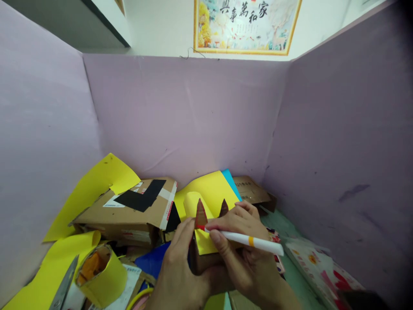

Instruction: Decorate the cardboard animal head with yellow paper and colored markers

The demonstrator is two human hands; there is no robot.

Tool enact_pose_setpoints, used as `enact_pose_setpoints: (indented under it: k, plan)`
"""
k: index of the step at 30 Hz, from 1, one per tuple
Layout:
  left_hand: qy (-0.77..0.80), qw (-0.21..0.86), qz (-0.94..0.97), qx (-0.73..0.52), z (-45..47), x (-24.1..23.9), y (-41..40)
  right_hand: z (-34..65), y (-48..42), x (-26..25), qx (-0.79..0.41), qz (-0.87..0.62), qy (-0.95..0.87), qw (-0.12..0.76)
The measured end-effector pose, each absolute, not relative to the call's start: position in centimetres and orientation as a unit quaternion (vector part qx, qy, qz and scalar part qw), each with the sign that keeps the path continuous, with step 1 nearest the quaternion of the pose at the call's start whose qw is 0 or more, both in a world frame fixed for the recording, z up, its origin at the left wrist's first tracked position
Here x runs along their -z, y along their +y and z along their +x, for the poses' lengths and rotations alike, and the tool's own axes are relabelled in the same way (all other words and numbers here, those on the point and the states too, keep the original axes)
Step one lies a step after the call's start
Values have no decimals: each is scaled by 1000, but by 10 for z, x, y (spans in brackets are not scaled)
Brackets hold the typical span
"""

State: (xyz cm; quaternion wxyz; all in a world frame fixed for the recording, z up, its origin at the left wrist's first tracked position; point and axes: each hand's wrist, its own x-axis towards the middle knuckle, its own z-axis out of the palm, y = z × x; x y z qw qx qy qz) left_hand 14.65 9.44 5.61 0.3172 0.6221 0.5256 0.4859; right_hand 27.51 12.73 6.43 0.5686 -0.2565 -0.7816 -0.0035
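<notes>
My right hand (245,245) grips a white marker (266,246) with an orange band and a red tip. The tip meets the base of a pointed brown cardboard ear (200,213). A second, darker pointed ear (223,208) stands to its right, partly behind my fingers. Both belong to a small brown cardboard piece with yellow paper (204,243) on its front. Wrapped round the left side of that piece is my left hand (182,262), steadying it. My hands hide much of its lower part.
On the left lie a cardboard box (119,215), yellow sheets (93,193), a yellow-covered cardboard ring (106,280) and a scissor blade (66,280). Behind my hands are more yellow paper (209,185) and a brown flap (250,189). A plastic-wrapped packet (318,267) lies right; lilac panels (193,116) enclose the space.
</notes>
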Motion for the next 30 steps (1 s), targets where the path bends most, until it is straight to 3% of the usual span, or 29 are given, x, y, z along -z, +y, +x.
enact_pose_setpoints:
  k: [30]
  plan:
    - [527,307,629,-483,146,-56,94,276,127,-65,7,-258,-783,565]
